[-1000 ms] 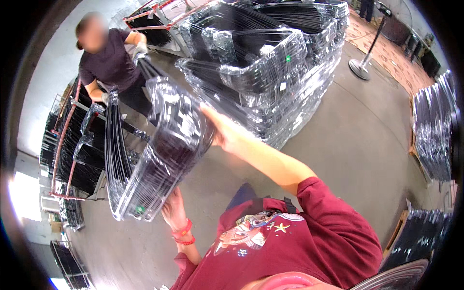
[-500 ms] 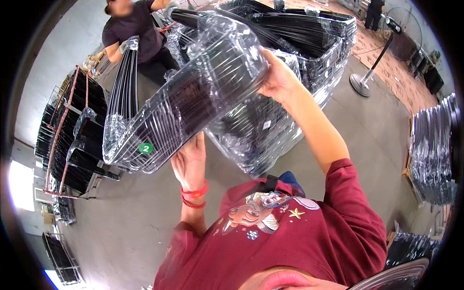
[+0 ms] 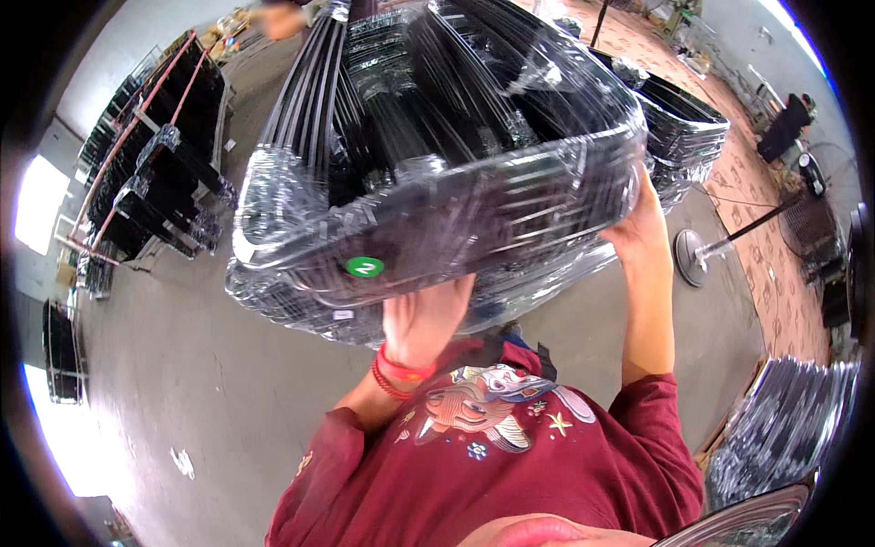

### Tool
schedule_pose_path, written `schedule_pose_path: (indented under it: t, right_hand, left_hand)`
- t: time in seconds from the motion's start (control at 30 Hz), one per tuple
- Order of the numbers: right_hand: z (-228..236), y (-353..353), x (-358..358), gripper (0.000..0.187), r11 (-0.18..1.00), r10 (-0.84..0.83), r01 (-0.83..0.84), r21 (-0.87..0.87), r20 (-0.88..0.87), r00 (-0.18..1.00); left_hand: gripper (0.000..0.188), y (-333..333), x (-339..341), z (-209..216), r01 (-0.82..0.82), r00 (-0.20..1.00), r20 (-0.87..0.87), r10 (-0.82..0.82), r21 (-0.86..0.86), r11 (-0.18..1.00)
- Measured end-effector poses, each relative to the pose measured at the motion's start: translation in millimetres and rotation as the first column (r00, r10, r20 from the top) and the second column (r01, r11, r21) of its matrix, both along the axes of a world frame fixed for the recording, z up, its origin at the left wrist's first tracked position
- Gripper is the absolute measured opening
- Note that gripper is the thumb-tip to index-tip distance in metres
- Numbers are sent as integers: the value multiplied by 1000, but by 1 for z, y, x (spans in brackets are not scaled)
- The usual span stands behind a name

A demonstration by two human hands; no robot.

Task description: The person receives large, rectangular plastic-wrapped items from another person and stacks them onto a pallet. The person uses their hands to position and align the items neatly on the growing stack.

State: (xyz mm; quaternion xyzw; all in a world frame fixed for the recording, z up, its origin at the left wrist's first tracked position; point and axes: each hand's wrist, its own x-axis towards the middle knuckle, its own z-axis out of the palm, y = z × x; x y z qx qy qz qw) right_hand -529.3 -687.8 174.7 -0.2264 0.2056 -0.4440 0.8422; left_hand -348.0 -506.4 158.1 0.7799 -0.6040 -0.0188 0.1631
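A long bundle of black frames [image 3: 510,196], wrapped in clear plastic film, lies across the space before me, with a round green sticker [image 3: 365,267] on its near side. My left hand [image 3: 427,314] is up against its lower edge, left of the middle; its fingertips are hidden behind the bundle. At the right end my right hand [image 3: 641,223] grips the corner, the fingers partly out of sight. Beneath and behind the held bundle is a film-wrapped stack of similar frames [image 3: 305,314]. Whether the bundle rests on that stack, I cannot tell.
A red-barred rack [image 3: 173,118] with black frames stands at the left. Another wrapped pile [image 3: 688,132] sits behind on the right, near a floor fan [image 3: 691,258]. More wrapped frames [image 3: 784,428] stand at the lower right. Part of a co-worker [image 3: 281,18] shows at the top.
The bundle has swung from a steep slant to nearly level and now lies over the stack. Both hands moved right with it. The co-worker has mostly left the picture.
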Motion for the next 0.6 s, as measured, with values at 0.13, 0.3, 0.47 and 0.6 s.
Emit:
schedule_pose_path:
  t: [0.13, 0.3, 0.47, 0.6]
  right_hand:
    - [-4, -46, -64, 31, 998, -66, 67, 10, -102, 993]
    - [-23, -95, -118, 31, 1000, 7, -3, 29, -122, 993]
    - [-32, -124, -132, 33, 992, 37, -15, 128, -171, 985]
    - [-52, -160, -149, 34, 977, 205, -196, 83, -120, 971]
  left_hand:
    - [42, -46, -65, -24, 30, 980, -180, -90, -313, 949]
    - [43, -86, -112, -24, 125, 925, -298, -237, -349, 929]
    - [46, -113, -130, -30, 6, 691, -683, -237, -322, 947]
    - [43, -137, -138, -36, -120, 13, -924, -381, -380, 917]
